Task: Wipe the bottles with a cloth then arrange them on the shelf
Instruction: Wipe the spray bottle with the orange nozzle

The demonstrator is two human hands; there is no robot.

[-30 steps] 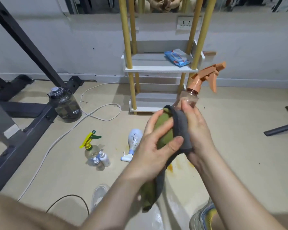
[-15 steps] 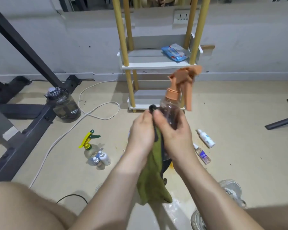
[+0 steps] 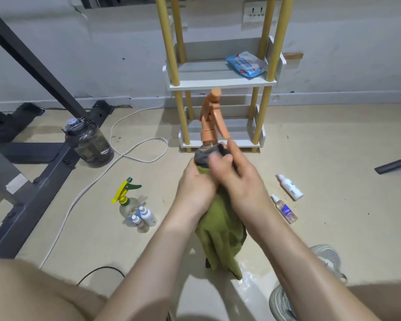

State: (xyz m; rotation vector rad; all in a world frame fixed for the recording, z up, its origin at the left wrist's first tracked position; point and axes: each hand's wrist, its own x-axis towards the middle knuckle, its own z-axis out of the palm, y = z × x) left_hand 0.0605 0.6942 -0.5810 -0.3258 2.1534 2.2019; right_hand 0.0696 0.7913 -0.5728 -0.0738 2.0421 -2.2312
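The shelf stands against the wall straight ahead. Its two visible boards hold no bottles, only a blue pack of wipes on the upper one. A dark metal frame fills the floor at the left, with a large smoky jug beside it.

In front of the shelf's lower board, the orange spray bottle is held up off the floor. A second ago it leaned right with its nozzle pointing sideways. Now it stands nearly upright, its head turned away towards the shelf, so it has been twisted inside the cloth. This suggests the wiping of this one bottle is well along, though it has not yet been shelved.

The left hand curls round the green cloth over the bottle's body. The right hand wraps the bottle from the other side, its thumb pressing a dark fold at the shoulder.

The other bottles lie untouched on the floor:
- a yellow-green sprayer
- two small white bottles just beside the sprayer
- a white bottle to the right
- a clear blue-labelled bottle, also to the right
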